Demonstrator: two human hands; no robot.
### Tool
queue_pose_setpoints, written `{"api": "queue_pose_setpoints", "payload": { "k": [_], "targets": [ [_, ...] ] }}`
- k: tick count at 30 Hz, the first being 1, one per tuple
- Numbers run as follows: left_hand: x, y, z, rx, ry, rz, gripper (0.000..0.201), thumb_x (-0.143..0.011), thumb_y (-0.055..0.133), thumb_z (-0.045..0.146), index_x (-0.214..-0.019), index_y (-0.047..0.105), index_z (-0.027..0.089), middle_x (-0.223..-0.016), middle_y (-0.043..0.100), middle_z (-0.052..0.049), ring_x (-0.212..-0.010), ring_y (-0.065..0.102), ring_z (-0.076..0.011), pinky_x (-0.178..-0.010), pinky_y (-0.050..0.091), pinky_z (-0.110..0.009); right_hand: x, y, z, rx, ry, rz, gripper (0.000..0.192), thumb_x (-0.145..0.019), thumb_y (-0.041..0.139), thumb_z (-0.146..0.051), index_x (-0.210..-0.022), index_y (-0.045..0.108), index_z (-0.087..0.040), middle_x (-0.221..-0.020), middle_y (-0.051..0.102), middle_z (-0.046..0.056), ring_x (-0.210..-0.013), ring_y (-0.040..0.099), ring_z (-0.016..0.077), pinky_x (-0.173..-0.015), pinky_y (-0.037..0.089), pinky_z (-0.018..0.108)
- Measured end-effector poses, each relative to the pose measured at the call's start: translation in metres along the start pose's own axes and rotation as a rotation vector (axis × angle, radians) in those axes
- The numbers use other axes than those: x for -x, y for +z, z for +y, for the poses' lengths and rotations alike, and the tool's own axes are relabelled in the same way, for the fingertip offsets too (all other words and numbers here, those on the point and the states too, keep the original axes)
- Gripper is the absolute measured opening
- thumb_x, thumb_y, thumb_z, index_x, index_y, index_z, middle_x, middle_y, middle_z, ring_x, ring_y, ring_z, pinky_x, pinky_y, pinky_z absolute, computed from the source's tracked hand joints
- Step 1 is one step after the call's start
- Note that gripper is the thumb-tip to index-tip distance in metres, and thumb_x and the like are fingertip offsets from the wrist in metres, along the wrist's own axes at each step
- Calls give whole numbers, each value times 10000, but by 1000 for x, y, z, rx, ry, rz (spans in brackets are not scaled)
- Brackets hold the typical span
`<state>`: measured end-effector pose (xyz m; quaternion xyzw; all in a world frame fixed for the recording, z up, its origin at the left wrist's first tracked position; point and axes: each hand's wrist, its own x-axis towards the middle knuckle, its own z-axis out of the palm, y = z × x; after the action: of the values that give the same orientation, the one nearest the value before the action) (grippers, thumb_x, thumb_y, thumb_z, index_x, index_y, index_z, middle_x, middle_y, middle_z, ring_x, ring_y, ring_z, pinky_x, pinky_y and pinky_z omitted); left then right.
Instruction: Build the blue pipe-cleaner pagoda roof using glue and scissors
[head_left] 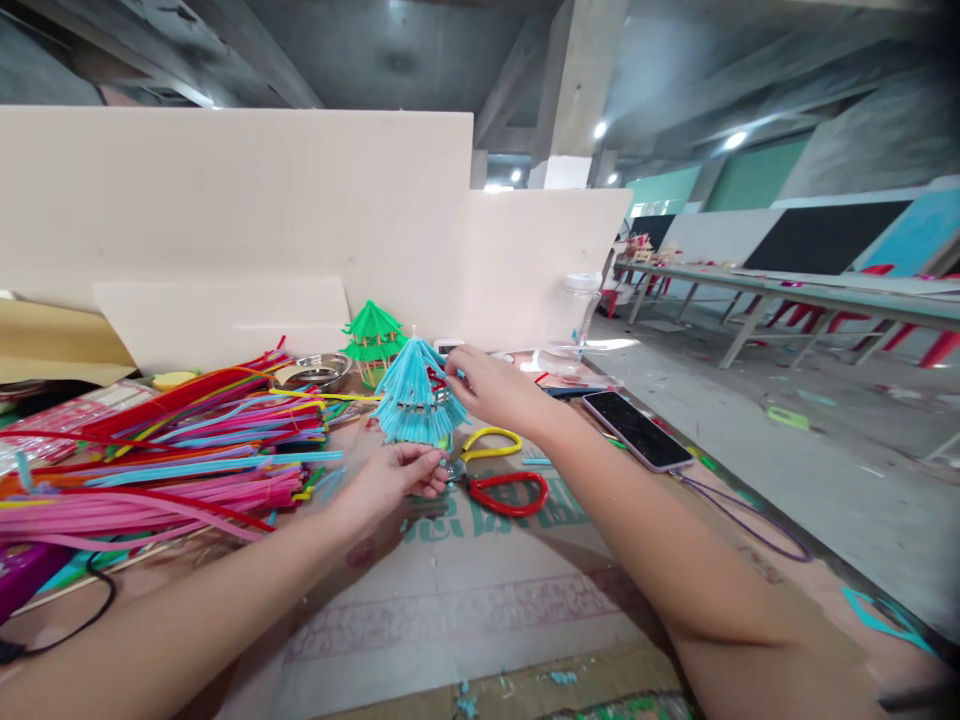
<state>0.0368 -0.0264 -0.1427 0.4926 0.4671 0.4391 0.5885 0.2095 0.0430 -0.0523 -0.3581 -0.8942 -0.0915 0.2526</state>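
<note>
Hands share a blue pipe-cleaner pagoda (416,400) above the counter (487,600): the left hand (397,478) pinches its base from below, the right hand (487,388) nips the fringed roof edge. It looks light, soft and easily crushed, so the stiffer base seems the safest hold.

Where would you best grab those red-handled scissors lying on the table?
Probably by the red handle loop, coming from above: the red-handled scissors lie flat on the table, loops toward the right, while their blade end sits tucked under the left hand and the blue pipe-cleaner pagoda.
</note>
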Motion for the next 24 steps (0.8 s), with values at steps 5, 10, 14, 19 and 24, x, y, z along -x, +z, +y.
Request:
{"api": "queue_pose_setpoints", "payload": {
  "k": [5, 10, 14, 19, 24],
  "targets": [
    [35, 15, 7, -550, 220, -292, 143, -861, 629, 271, -850, 720, 161, -767, 724, -48, -692, 648, -148, -642, 495, -243, 0, 1, 2, 6, -17, 7, 151, -962, 429, -217, -979, 574, -180, -1024, 619, 68, -789, 586, 170, -667, 356, 284],
    [77, 39, 13, -1070, 718, -772, 214, -940, 503, 197, -1015, 703, 190, -910, 736, -66, -876, 673, -175, -772, 488, -251, -1, 3, 3, 7, -24, 0, 153, -961, 431, -213, -1001, 574, -178, -1028, 613, 74, -821, 587, 173, -682, 368, 281],
    [83, 55, 27, -1148, 883, -798, 247, -897, 576, 195, -1128, 658, 230, -1333, 614, -61, -1122, 618, -200, -913, 472, -258, -1, 1, 2, -19, -31, -4, 139, -950, 444, -188, -980, 579, -175, -1015, 608, 72, -844, 579, 168, -712, 379, 272],
    [51, 54, 81, -1296, 836, -375, 310, -926, 537, 393, -766, 695, 179, -769, 703, -52, -740, 646, -187, -662, 464, -284, -2, -9, 2, -74, 25, 93, 115, -936, 476, -195, -922, 586, -165, -973, 616, 62, -809, 562, 154, -707, 373, 261],
    [25, 23, 150, -1171, 830, 112, 246, -931, 489, 324, -1020, 690, 214, -903, 727, -28, -771, 633, -171, -671, 446, -269, -2, -25, -3, -202, 100, 153, 160, -950, 490, -286, -879, 591, -184, -808, 635, 21, -717, 552, 144, -628, 341, 244]
  ]
}}
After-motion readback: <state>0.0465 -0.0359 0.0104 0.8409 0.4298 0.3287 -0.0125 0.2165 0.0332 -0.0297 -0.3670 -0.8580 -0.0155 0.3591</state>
